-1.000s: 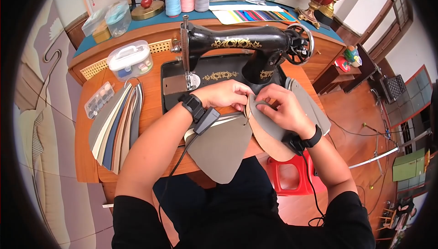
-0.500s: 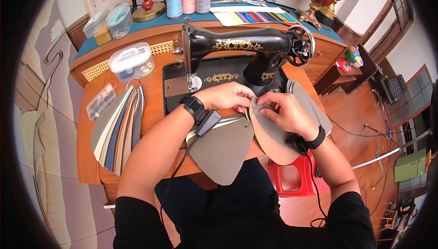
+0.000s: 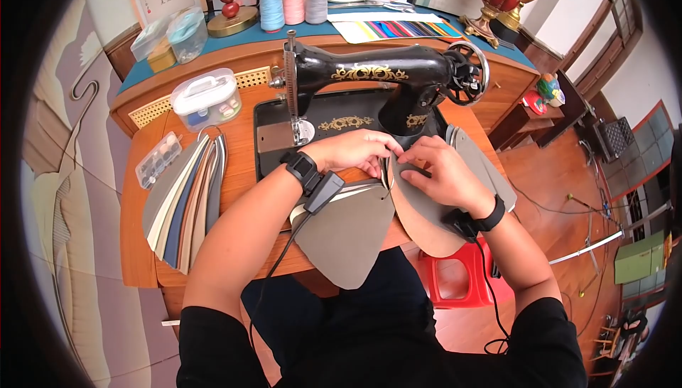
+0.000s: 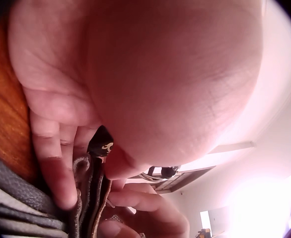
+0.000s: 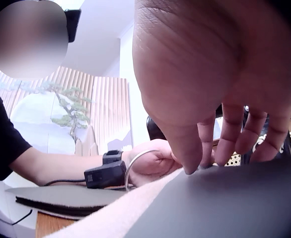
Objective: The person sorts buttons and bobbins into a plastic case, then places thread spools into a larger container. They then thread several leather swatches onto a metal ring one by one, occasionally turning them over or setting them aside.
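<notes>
A set of leather swatches [image 3: 344, 235] fans out over the table's front edge, held together by a metal ring [image 5: 130, 168]. My left hand [image 3: 355, 152] grips their narrow ends. In the left wrist view its thumb and fingers lie on either side of the layered edges [image 4: 88, 203]. My right hand [image 3: 444, 175] pinches the top of a grey swatch [image 3: 419, 207] between thumb and fingertips, close beside the left fingers. A tan layer [image 3: 408, 221] shows along this swatch's edge. Both hands are just in front of the black sewing machine [image 3: 369, 65].
Another swatch fan [image 3: 186, 203] lies at the left, near a clear button case [image 3: 160, 160] and a lidded plastic box [image 3: 206, 99]. More grey swatches [image 3: 479, 164] lie at the right. Thread spools [image 3: 293, 4] and a colour card [image 3: 398, 27] stand behind. A red stool [image 3: 455, 274] is below.
The right fingertips have shifted slightly up and toward the left fingers along the grey swatch's top. The left hand keeps its grip. The head view has tilted slightly.
</notes>
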### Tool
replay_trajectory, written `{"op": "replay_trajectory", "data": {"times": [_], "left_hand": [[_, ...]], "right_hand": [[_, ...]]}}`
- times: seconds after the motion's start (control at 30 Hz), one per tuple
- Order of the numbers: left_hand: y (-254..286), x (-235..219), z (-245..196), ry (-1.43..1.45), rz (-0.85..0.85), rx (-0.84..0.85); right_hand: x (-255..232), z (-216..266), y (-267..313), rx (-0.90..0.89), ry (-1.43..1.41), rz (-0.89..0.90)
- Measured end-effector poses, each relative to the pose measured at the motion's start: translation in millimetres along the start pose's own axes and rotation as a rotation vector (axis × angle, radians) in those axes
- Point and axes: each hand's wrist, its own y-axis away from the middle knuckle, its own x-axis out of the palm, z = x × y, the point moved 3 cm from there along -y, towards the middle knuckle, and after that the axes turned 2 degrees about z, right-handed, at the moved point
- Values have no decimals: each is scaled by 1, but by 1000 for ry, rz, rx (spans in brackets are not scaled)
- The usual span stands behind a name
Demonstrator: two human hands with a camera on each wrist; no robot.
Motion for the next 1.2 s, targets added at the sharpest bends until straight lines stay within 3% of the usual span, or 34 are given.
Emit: {"op": "replay_trajectory", "data": {"times": [0.07,0.1,0.23,0.3,0.37,0.5,0.6,0.73,0.8,1.03,1.13,1.2], "left_hand": [[0,-1,-1,14,10,5],[0,0,0,27,23,7],[3,5,-1,-134,7,56],[2,4,0,-95,6,28],[2,4,-1,-104,10,42],[5,5,-3,-116,20,63],[4,4,-2,-113,19,58],[4,4,-2,-124,12,58],[4,4,-2,-128,17,64],[5,4,-2,-115,17,66],[5,4,-3,-138,13,71],[5,4,-3,-142,19,74]], "right_hand": [[-10,-6,1,-18,-51,-11],[-19,-7,3,102,-97,-15],[-48,-57,10,341,217,-46],[-53,-93,22,328,352,-80],[-55,-110,32,464,501,3],[-58,-116,38,578,405,-37],[-59,-111,40,466,480,-124],[-61,-116,40,466,375,-137],[-65,-115,42,545,212,-224],[-75,-126,47,455,269,-217],[-90,-137,56,461,116,-378],[-109,-121,58,418,-26,-343]]}}
